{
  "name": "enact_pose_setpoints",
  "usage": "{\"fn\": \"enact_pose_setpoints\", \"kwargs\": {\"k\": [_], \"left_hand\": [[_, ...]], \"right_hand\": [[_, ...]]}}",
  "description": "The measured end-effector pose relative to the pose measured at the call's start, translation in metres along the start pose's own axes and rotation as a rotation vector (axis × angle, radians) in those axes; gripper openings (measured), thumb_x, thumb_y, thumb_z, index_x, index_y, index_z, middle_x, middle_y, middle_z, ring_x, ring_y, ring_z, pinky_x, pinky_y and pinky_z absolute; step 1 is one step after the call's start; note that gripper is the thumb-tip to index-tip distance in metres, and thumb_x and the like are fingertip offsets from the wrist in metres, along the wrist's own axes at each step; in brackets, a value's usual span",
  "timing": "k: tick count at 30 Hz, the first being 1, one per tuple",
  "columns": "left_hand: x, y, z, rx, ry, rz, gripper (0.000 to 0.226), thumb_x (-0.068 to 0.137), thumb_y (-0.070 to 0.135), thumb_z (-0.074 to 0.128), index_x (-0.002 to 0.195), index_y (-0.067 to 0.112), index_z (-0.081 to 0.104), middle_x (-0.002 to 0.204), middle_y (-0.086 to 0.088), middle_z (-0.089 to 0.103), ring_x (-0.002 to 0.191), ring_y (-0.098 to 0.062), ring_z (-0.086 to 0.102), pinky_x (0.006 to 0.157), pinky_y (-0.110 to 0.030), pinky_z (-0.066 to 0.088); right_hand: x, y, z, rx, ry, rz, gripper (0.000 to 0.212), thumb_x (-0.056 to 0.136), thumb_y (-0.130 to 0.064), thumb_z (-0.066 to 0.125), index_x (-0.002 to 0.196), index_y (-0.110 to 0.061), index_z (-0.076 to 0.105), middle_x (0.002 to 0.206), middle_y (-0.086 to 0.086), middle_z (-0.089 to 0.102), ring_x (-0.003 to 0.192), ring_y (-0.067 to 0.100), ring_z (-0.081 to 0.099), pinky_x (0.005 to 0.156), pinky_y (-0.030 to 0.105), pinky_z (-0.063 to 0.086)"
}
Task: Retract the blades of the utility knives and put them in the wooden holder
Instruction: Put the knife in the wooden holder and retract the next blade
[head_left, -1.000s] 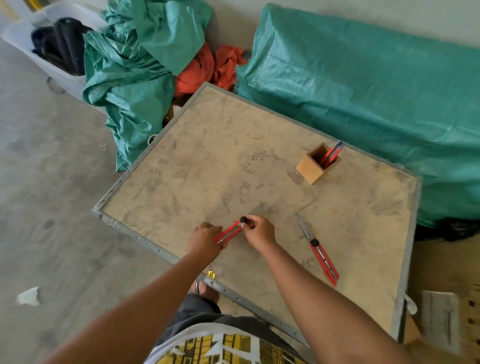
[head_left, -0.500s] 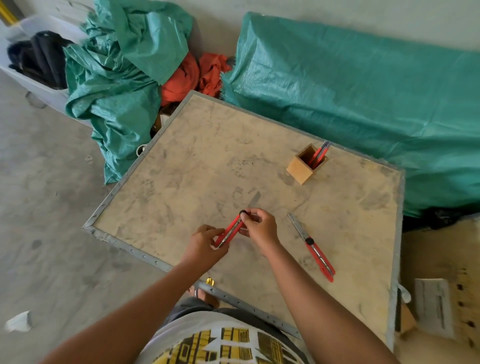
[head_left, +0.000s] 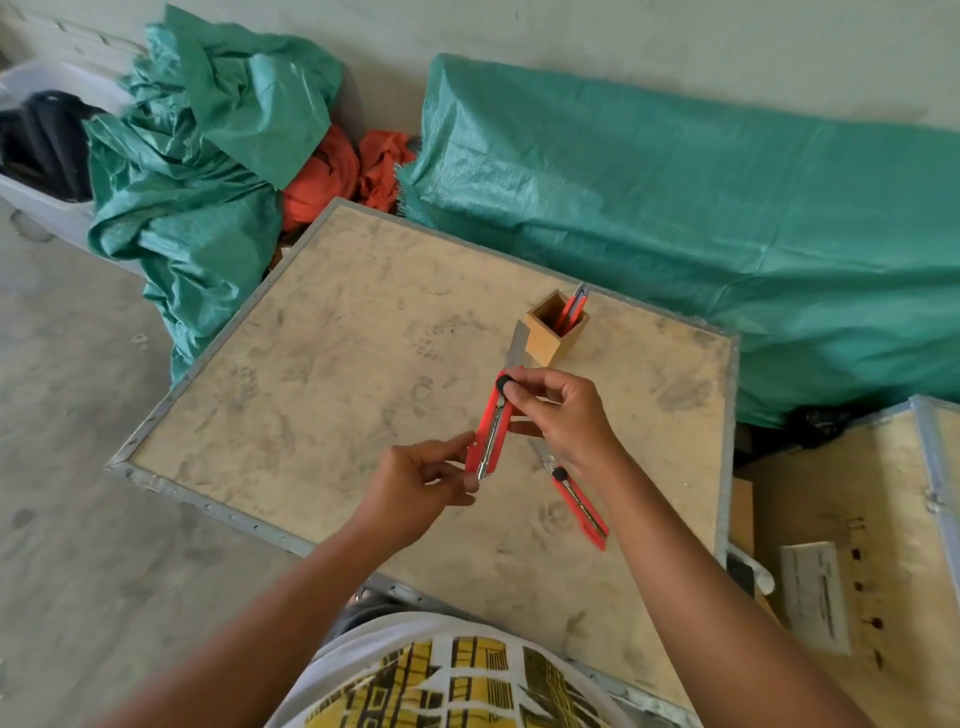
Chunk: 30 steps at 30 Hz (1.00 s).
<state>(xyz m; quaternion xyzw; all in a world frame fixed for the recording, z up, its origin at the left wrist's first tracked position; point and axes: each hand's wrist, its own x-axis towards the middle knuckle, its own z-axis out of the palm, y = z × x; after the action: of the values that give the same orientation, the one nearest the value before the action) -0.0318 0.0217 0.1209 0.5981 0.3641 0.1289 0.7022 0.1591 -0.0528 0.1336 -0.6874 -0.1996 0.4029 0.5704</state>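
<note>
I hold a red utility knife (head_left: 489, 431) up over the table (head_left: 322, 374) with both hands. My left hand (head_left: 415, 488) pinches its lower end. My right hand (head_left: 566, 415) grips it near the black slider knob at the top. Its grey blade (head_left: 516, 345) sticks out toward the wooden holder (head_left: 553, 340). That small square holder stands at the table's far side with a red knife (head_left: 574, 309) standing in it. A second red utility knife (head_left: 579, 501) lies flat on the table under my right wrist, its blade end partly hidden.
Green tarps (head_left: 675, 208) and orange cloth (head_left: 332, 176) are piled behind the table. A wooden crate (head_left: 857, 519) with a paper label stands to the right. A white bin (head_left: 36, 202) with dark items is at the far left on the concrete floor.
Both hands have lifted the knife off the table and turned it more upright; its blade now shows extended toward the holder. The view has shifted closer.
</note>
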Motion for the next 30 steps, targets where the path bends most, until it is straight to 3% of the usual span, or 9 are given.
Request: {"fn": "enact_pose_setpoints", "kwargs": {"k": [5, 10, 13, 16, 20, 26, 30], "left_hand": [[0.0, 0.012, 0.026, -0.145, 0.04, 0.022, 0.046, 0.08, -0.016, 0.068, 0.115, 0.013, 0.071, 0.087, -0.004, 0.077, 0.078, -0.019, 0.069, 0.076, -0.039, 0.062], [0.004, 0.023, 0.038, -0.137, 0.037, 0.052, 0.047, 0.078, -0.014, 0.07, 0.121, 0.003, 0.067, 0.09, -0.007, 0.077, 0.084, -0.024, 0.07, 0.079, -0.039, 0.062], [0.006, 0.03, 0.042, -0.121, 0.029, 0.058, 0.047, 0.078, -0.013, 0.071, 0.121, 0.005, 0.067, 0.094, -0.011, 0.076, 0.083, -0.024, 0.071, 0.078, -0.034, 0.062], [0.009, 0.035, 0.043, -0.082, 0.02, 0.083, 0.047, 0.076, -0.01, 0.074, 0.117, 0.013, 0.069, 0.097, -0.013, 0.077, 0.082, -0.025, 0.073, 0.078, -0.032, 0.061], [0.013, 0.039, 0.041, -0.045, -0.006, 0.097, 0.048, 0.076, -0.012, 0.074, 0.119, 0.008, 0.069, 0.097, -0.014, 0.077, 0.081, -0.02, 0.073, 0.077, -0.03, 0.061], [0.019, 0.041, 0.039, -0.03, -0.028, 0.105, 0.048, 0.077, -0.011, 0.074, 0.12, 0.008, 0.068, 0.098, -0.016, 0.076, 0.084, -0.024, 0.074, 0.081, -0.034, 0.061], [0.022, 0.04, 0.039, -0.027, -0.035, 0.108, 0.048, 0.076, -0.011, 0.074, 0.119, 0.01, 0.068, 0.098, -0.015, 0.077, 0.085, -0.026, 0.074, 0.082, -0.036, 0.061]], "right_hand": [[-0.024, -0.006, -0.024, -0.19, -0.192, -0.015, 0.02, 0.091, -0.014, 0.075, 0.11, -0.017, 0.079, 0.101, 0.011, 0.08, 0.092, 0.023, 0.078, 0.074, 0.041, 0.067], [-0.035, -0.011, -0.037, -0.303, -0.197, -0.084, 0.025, 0.092, -0.016, 0.075, 0.115, -0.024, 0.078, 0.097, -0.003, 0.081, 0.081, 0.01, 0.073, 0.074, 0.041, 0.066], [-0.038, -0.015, -0.042, -0.352, -0.221, -0.136, 0.035, 0.093, -0.016, 0.074, 0.124, -0.033, 0.073, 0.105, -0.01, 0.079, 0.081, 0.023, 0.073, 0.074, 0.039, 0.065], [-0.039, -0.017, -0.042, -0.36, -0.171, -0.159, 0.028, 0.09, -0.016, 0.077, 0.115, -0.028, 0.078, 0.101, -0.006, 0.08, 0.08, 0.021, 0.073, 0.072, 0.04, 0.066], [-0.037, -0.014, -0.04, -0.367, -0.049, -0.16, 0.02, 0.079, -0.023, 0.087, 0.097, -0.02, 0.076, 0.094, -0.003, 0.078, 0.08, 0.014, 0.075, 0.075, 0.035, 0.065], [-0.036, -0.016, -0.042, -0.351, -0.115, -0.187, 0.026, 0.09, -0.018, 0.077, 0.115, -0.028, 0.076, 0.104, -0.006, 0.078, 0.086, 0.013, 0.075, 0.078, 0.03, 0.065], [-0.035, -0.017, -0.041, -0.393, -0.052, -0.222, 0.022, 0.084, -0.015, 0.083, 0.105, -0.018, 0.078, 0.099, -0.007, 0.078, 0.082, 0.008, 0.074, 0.077, 0.02, 0.061]]}}
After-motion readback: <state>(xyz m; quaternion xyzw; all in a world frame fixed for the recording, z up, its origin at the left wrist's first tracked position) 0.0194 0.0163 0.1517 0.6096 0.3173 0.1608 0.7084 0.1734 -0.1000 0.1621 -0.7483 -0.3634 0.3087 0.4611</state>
